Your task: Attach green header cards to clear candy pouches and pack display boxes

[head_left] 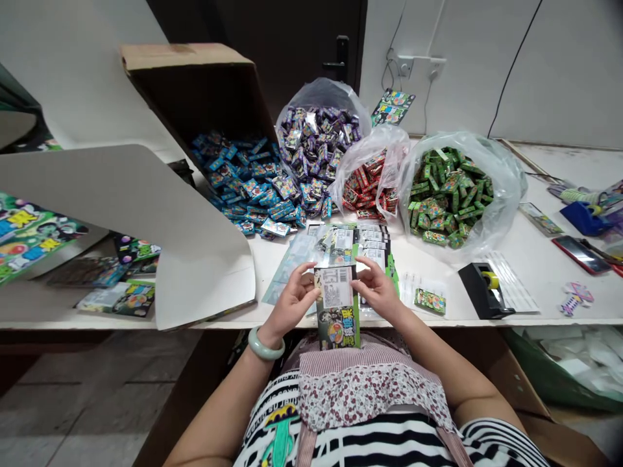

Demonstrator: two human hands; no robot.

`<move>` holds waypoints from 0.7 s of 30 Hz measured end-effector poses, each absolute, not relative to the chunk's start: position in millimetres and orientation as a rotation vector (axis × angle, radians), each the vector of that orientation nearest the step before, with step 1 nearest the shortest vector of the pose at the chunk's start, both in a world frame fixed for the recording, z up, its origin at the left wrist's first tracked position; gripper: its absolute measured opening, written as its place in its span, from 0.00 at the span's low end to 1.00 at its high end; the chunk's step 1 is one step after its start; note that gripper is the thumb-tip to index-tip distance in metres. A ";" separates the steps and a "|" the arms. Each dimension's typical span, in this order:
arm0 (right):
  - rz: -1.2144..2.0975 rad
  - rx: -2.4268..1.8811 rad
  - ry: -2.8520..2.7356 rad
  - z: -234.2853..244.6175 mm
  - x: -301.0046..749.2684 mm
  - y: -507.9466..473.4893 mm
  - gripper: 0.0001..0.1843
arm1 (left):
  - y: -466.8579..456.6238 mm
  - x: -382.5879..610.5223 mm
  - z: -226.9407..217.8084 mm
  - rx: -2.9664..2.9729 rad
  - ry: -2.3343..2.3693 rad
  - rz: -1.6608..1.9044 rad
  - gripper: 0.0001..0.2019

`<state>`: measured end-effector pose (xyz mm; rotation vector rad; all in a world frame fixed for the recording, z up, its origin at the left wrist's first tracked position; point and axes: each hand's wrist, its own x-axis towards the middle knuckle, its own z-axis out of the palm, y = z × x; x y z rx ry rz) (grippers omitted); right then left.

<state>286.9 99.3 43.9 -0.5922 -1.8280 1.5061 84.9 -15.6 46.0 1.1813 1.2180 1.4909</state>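
Between my two hands is a printed candy packet (337,318), dark and green with a pale text panel near its top. My left hand (296,298) pinches its left edge, thumb across the front. On the opposite edge, my right hand (377,285) grips it between thumb and fingers. The packet's lower end hangs past the table edge in front of my apron. Just beyond my hands lie stacked flat printed packets (377,239) and clear plastic sleeves (292,259). A small green candy box (430,301) rests to the right of my right hand.
A tipped carton (204,58) spills blue candy boxes (253,188). Plastic bags hold purple boxes (321,139), red boxes (370,185) and green boxes (452,188). On the right are a black tape dispenser (479,292), a phone (581,254) and a blue dispenser (586,218). Cardboard (209,259) stands left.
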 end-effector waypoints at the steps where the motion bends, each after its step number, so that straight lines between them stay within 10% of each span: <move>1: 1.510 -0.569 -1.852 46.9 287.7 99.5 0.23 | -16.6 84.4 48.2 1.181 1.212 1.464 0.27; 7: 1.413 -0.572 -2.020 68.8 282.8 110.8 0.08 | -9.8 88.8 59.3 1.180 1.536 1.593 0.10; 21: 1.504 -0.662 -2.087 88.4 263.5 142.3 0.10 | 23.7 85.5 75.8 1.058 1.456 1.660 0.10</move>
